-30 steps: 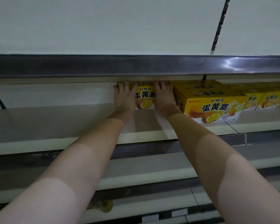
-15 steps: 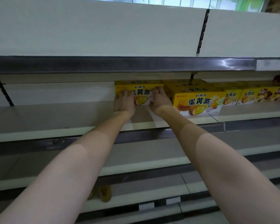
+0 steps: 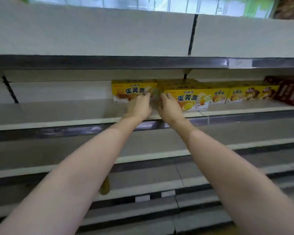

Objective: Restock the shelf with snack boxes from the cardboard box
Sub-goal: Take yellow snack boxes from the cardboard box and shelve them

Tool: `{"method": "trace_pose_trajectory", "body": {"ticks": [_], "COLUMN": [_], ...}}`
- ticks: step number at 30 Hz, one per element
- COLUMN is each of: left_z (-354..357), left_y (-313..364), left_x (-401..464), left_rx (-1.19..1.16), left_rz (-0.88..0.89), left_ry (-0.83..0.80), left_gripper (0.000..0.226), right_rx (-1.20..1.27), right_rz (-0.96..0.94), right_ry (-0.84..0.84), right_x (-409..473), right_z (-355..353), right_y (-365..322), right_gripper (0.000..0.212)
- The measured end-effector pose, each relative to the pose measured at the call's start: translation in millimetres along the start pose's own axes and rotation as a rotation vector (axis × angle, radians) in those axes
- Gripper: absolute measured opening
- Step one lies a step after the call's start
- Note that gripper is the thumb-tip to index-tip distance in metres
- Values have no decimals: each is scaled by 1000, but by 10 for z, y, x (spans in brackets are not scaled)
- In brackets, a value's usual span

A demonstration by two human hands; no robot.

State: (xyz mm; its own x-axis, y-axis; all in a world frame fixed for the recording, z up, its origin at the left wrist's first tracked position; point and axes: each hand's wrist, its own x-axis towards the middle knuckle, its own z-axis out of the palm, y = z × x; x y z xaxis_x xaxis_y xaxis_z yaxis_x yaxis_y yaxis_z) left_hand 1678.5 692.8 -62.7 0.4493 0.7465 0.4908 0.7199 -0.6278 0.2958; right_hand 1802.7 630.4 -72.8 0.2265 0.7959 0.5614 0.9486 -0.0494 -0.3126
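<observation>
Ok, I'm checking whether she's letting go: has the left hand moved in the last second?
Yes. The left hand has slid right across the front of the yellow box, toward the shelf bracket.

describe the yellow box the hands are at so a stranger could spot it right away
Find the shelf at hand height, under the dark metal rail. A row of yellow snack boxes runs along it toward the right. The one meant is the yellow box at the left end of that row, set further back than its neighbour, with bare shelf on its left and the left hand at its lower right corner.
</observation>
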Motion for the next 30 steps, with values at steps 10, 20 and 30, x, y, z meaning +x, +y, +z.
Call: {"method": "trace_pose_trajectory", "body": {"ticks": [10,20,30], "left_z": [795,1769,2409], "left_y": [1936,3944,5306], "left_x": [-758,-2074,-3348], "left_rx": [-166,-359,-422], "left_rz": [190,528,987], "left_ry": [-267,-586,-838], "left_gripper": [28,22,26], "right_rx": [-57,-226,-367], "right_rz": [351,791,1246], "right_ry": [-45,-19,122], "right_x": [-1603,-3956,-5682], "right_z": [-1093,-1933,-2483], "right_y": [1545,2784,3121], "right_gripper": [18,20,17]}}
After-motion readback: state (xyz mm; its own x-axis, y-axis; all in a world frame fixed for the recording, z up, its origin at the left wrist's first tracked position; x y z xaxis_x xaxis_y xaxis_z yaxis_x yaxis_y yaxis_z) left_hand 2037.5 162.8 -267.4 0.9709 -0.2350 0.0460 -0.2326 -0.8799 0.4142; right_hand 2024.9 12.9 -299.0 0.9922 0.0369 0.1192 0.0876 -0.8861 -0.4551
